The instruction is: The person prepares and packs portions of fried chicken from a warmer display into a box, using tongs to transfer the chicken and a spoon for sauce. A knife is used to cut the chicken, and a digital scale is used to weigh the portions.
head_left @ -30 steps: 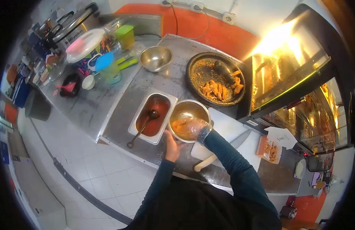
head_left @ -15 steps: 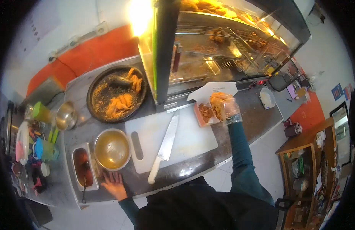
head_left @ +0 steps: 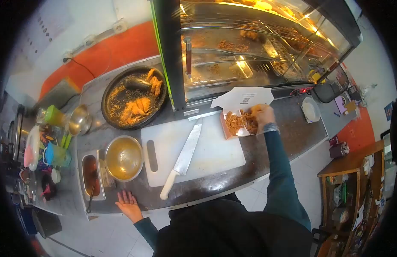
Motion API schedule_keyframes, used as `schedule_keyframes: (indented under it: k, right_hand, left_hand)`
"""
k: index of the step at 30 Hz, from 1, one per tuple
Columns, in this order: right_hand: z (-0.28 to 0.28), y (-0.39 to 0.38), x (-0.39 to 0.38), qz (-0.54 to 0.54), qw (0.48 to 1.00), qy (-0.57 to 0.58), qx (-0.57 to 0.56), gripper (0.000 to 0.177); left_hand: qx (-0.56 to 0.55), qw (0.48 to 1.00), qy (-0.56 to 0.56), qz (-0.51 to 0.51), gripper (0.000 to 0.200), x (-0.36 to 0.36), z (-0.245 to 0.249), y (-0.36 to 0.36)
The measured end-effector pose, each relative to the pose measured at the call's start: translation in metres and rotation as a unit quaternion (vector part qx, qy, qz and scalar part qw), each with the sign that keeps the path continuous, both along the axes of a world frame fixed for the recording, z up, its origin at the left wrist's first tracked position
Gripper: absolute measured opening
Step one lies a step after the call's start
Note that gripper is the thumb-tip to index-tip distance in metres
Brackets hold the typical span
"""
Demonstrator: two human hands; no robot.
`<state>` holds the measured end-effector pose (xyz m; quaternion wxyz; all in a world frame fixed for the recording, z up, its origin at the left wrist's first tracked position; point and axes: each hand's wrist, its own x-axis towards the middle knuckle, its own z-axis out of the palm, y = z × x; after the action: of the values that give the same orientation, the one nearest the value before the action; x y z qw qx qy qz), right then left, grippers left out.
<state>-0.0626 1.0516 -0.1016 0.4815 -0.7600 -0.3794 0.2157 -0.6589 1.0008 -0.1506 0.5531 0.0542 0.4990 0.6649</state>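
My left hand (head_left: 129, 207) rests at the counter's front edge, palm side partly showing, fingers apart and nothing in it. My right hand (head_left: 264, 116), in a clear plastic glove, is over the right side of an open takeaway box (head_left: 226, 128); its fingers are bent and what they may hold is hidden. Brown food pieces (head_left: 235, 123) fill the box on both sides of a white divider. Behind it the white lid (head_left: 243, 97) stands folded back. The box sits at the top right of a white cutting board (head_left: 211, 156), where a large knife (head_left: 184, 157) lies.
A black pan (head_left: 134, 97) with orange food stands at the back left. A metal bowl (head_left: 124, 158) and a sauce tray (head_left: 91, 177) are near my left hand. A glass display case (head_left: 232, 55) rises behind the board. A white container (head_left: 311, 109) is at right.
The orange food seen at my right hand over the box no longer shows there, and brown pieces are visible in the right side. The whole view has shifted slightly.
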Motion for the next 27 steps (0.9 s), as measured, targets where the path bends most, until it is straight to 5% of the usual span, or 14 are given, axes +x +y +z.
schedule_keyframes:
  k: [2,4,6,7,9,10,11,12,16,18,19,24,25,27]
  right_hand:
    - [0.001,-0.003,0.006,0.005,0.995,0.084,0.061,0.015]
    - [0.028,-0.021,-0.011,-0.11,0.88,0.409,0.214,0.031]
    - [0.041,-0.029,-0.03,-0.071,0.827,0.491,0.263,0.032]
    - [0.044,-0.029,-0.043,-0.034,0.764,0.568,0.305,0.033]
    - [0.039,-0.018,-0.075,-0.024,0.754,0.579,0.31,0.029]
    - [0.032,-0.011,-0.088,0.104,0.677,0.65,0.329,0.029]
    - [0.026,-0.005,-0.105,0.229,0.578,0.706,0.339,0.029]
    - [0.03,-0.001,-0.131,0.125,0.524,0.778,0.323,0.031]
    - [0.055,0.001,-0.23,0.238,0.456,0.81,0.282,0.032]
    - [0.052,-0.014,-0.264,0.28,0.632,0.689,0.216,0.033]
    - [0.051,-0.019,-0.276,0.293,0.623,0.696,0.205,0.033]
    - [-0.019,-0.015,-0.342,0.394,0.558,0.729,-0.045,0.03]
    - [-0.027,-0.019,-0.348,0.398,0.555,0.728,-0.049,0.03]
    - [-0.036,-0.027,-0.356,0.443,0.487,0.753,0.021,0.03]
  left_hand:
    - [-0.017,0.994,0.088,0.061,0.049,0.015,0.012,-0.007]
    - [-0.031,0.977,0.171,0.12,0.048,0.035,0.021,-0.007]
    - [0.039,0.967,0.25,0.037,0.037,0.06,0.029,-0.009]
    - [0.049,0.983,0.172,-0.048,0.034,0.091,0.051,-0.006]
    - [0.05,0.962,0.082,-0.254,0.035,0.142,0.061,-0.001]
    - [0.044,0.91,0.036,-0.41,0.044,0.168,0.071,-0.004]
    - [0.021,0.851,-0.151,-0.503,0.053,0.189,0.069,-0.001]
    - [-0.006,0.792,-0.225,-0.568,0.057,0.208,0.072,0.001]
    - [-0.013,0.766,-0.373,-0.524,0.054,0.226,0.066,0.009]
    - [0.006,0.755,-0.47,-0.457,0.045,0.202,0.077,0.022]
    - [0.015,0.766,-0.465,-0.443,0.045,0.184,0.084,0.031]
    - [0.118,0.855,-0.243,-0.442,0.041,0.114,0.127,0.042]
    - [0.135,0.864,-0.144,-0.462,0.04,0.105,0.13,0.041]
    - [0.152,0.861,-0.144,-0.464,0.032,0.094,0.136,0.033]
